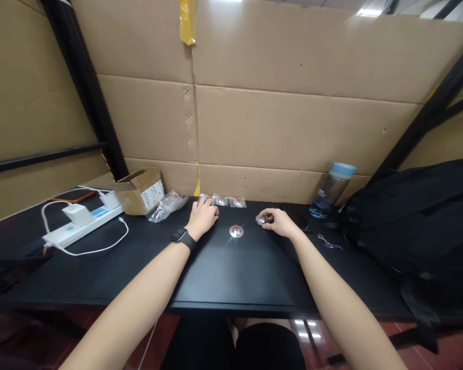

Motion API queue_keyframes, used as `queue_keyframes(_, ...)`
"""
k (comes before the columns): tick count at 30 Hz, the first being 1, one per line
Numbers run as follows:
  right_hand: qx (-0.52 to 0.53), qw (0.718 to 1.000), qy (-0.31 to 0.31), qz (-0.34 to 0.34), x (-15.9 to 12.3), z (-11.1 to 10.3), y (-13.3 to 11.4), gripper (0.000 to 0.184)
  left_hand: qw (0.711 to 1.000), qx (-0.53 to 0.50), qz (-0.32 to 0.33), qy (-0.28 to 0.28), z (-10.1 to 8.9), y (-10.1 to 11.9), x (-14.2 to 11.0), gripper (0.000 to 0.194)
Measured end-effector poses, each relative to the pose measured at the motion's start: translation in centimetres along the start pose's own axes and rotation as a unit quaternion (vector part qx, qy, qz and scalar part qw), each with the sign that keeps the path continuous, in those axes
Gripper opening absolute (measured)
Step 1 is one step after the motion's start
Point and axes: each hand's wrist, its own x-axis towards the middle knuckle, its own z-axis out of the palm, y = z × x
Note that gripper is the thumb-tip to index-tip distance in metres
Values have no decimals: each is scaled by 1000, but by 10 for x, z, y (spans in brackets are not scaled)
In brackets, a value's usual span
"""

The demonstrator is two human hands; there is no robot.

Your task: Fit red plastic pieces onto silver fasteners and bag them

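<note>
A shiny round metal disc (pixel 261 220) sits under the fingertips of my right hand (pixel 281 223), whose thumb and fingers close around its edge. Between my hands, a similar silver disc with a red centre (pixel 236 232) lies on the black table. Several of these discs are in clear plastic packets; a middle packet (pixel 221 201) and the right-hand packet (pixel 238 202) form a row near the cardboard wall. My left hand (pixel 203 218), wearing a black watch (pixel 183 238), rests palm down with bent, slightly spread fingers touching the leftmost packet (pixel 205 196), which they partly cover.
On the left stand an open cardboard box (pixel 139 191), a crumpled plastic bag (pixel 167 206) and a white power strip (pixel 83 226) with cables. To the right are a water bottle (pixel 331 191), a small trinket (pixel 331 245) and a large black backpack (pixel 420 221).
</note>
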Motion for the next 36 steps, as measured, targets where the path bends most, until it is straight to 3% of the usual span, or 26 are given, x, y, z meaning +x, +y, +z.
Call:
queue_keyframes(7,7,1000,18,8,1,-1,4,37,999,-15,-29,-4,5,-3,0,8)
queue_keyframes(13,48,996,75,-5,1,-2,1,37,999,-39,-24,-27,2,-2,0,14)
queue_keyframes(22,248,964,55,-77,-7,17,-49,45,963,-269,32,8,-19,45,-3,12)
queue_keyframes(27,323,939,54,-100,-13,20,-70,46,934,-356,0,22,-19,55,-6,15)
queue_keyframes(31,335,934,55,-109,-16,23,-79,48,925,-378,1,36,-17,55,-6,12)
queue_keyframes(36,326,935,68,-119,-18,29,-85,49,933,-353,15,68,-17,57,-5,8)
